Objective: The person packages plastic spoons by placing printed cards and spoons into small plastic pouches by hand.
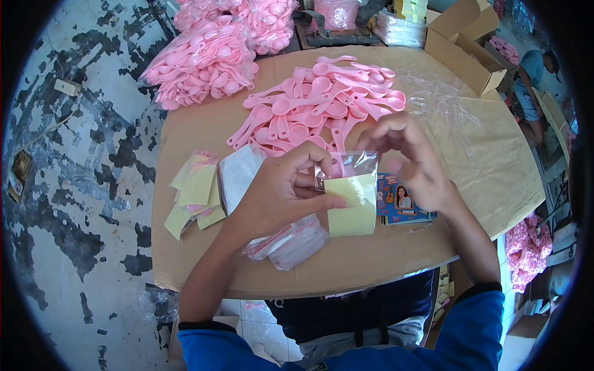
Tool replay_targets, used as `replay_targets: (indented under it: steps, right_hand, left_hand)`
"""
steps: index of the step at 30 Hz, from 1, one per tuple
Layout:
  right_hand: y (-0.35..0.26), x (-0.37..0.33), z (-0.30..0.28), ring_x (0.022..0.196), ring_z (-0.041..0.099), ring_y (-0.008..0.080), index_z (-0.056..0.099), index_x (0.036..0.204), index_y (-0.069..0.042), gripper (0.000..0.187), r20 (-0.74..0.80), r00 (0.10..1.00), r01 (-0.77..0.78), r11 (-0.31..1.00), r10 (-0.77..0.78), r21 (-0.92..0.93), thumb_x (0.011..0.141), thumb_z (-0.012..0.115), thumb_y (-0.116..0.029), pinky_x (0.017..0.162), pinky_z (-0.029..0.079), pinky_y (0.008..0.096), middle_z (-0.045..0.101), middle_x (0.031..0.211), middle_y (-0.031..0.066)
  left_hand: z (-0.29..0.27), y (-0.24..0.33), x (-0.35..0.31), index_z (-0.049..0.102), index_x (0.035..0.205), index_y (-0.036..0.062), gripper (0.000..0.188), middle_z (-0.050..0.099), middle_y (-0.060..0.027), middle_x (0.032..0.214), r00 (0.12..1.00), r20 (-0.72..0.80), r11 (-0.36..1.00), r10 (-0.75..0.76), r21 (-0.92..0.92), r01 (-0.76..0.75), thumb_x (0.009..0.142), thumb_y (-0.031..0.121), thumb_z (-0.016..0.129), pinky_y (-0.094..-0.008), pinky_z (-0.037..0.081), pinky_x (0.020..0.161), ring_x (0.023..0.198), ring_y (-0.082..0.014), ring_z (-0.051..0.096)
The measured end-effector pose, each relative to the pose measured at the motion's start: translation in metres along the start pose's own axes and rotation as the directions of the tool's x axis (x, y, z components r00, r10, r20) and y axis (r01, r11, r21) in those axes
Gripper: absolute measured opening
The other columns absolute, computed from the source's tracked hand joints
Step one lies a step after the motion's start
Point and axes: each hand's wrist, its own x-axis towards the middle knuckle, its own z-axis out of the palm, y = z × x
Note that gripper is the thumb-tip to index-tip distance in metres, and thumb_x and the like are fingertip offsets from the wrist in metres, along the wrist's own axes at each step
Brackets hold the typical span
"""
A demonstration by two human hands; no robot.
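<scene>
My left hand [297, 185] is closed on a small clear plastic bag [365, 162], pinched between thumb and fingers. A pale yellow card [351, 213] shows in the bag, and the handle of a pink spoon sticks up at its mouth. My right hand [411, 157] is raised at the bag's upper right, fingers bent and apart, thumb slightly blurred, with nothing seen in it. Below that hand lies a stack of blue printed cards [405, 201]. Beyond both hands spreads a loose heap of pink spoons [322, 102].
Filled bags with yellow cards [198, 195] lie left of a white plastic stack [238, 173]. Clear bags [288, 244] sit near the brown table's [495, 161] front edge. Large bags of pink spoons [204, 68] and an open cardboard box [464, 49] stand behind. Another person [532, 80] is far right.
</scene>
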Motion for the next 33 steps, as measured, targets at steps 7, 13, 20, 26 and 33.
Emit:
replay_targets:
  steps: [7,13,20,26,33]
  right_hand:
    - [-0.005,0.003,0.014,0.079,0.063,0.0220,0.058,0.105,-0.002,0.022,0.043,0.985,-0.137,0.912,0.166,-0.387,0.084,0.063,-0.004,0.069,0.051,0.0320,0.065,0.094,0.0098]
    - [-0.010,0.027,0.074,0.085,0.065,0.0312,0.068,0.107,-0.005,0.037,0.205,0.948,-0.046,0.745,0.242,-0.666,0.091,0.058,-0.037,0.078,0.050,0.0422,0.067,0.091,0.0171]
    - [0.006,0.032,0.085,0.079,0.062,0.0273,0.066,0.092,-0.003,0.029,0.364,0.784,-0.120,0.699,0.503,-0.705,0.086,0.068,-0.032,0.069,0.048,0.0395,0.066,0.079,0.0110]
    - [0.012,0.025,0.067,0.054,0.054,0.0160,0.066,0.092,0.000,0.019,0.217,0.902,-0.244,0.856,0.373,-0.456,0.091,0.064,-0.019,0.054,0.042,0.0316,0.060,0.064,0.0080]
    - [-0.019,0.024,0.041,0.062,0.051,0.0088,0.067,0.095,0.001,0.017,0.146,0.916,-0.353,0.924,0.374,-0.151,0.095,0.058,-0.013,0.060,0.044,0.0282,0.061,0.069,0.0061]
  left_hand:
    - [-0.084,0.033,-0.017,0.059,0.099,0.0038,0.015,0.062,-0.0033,0.099,0.934,-0.216,0.946,0.285,0.221,-0.238,0.087,0.003,0.068,-0.0226,0.052,0.072,0.083,-0.0087,0.063]
    - [-0.177,0.013,-0.050,0.061,0.107,0.0026,0.022,0.063,-0.0010,0.098,0.971,-0.241,0.820,0.002,0.555,0.136,0.085,0.004,0.068,-0.0240,0.047,0.076,0.084,-0.0084,0.060]
    - [-0.111,0.025,-0.032,0.068,0.096,0.0035,0.016,0.067,-0.0008,0.089,0.998,0.062,0.767,0.023,0.640,-0.057,0.085,0.015,0.071,-0.0241,0.046,0.075,0.081,-0.0083,0.059]
    - [-0.077,0.017,-0.020,0.072,0.098,0.0036,0.022,0.068,-0.0020,0.083,0.779,0.435,0.809,-0.452,0.568,0.152,0.086,0.022,0.072,-0.0239,0.047,0.070,0.077,-0.0060,0.058]
    - [-0.010,-0.018,-0.003,0.057,0.126,0.0010,0.045,0.065,-0.0050,0.104,0.998,0.042,0.986,0.050,-0.163,-0.043,0.099,0.036,0.053,-0.0279,0.050,0.079,0.091,-0.0102,0.060]
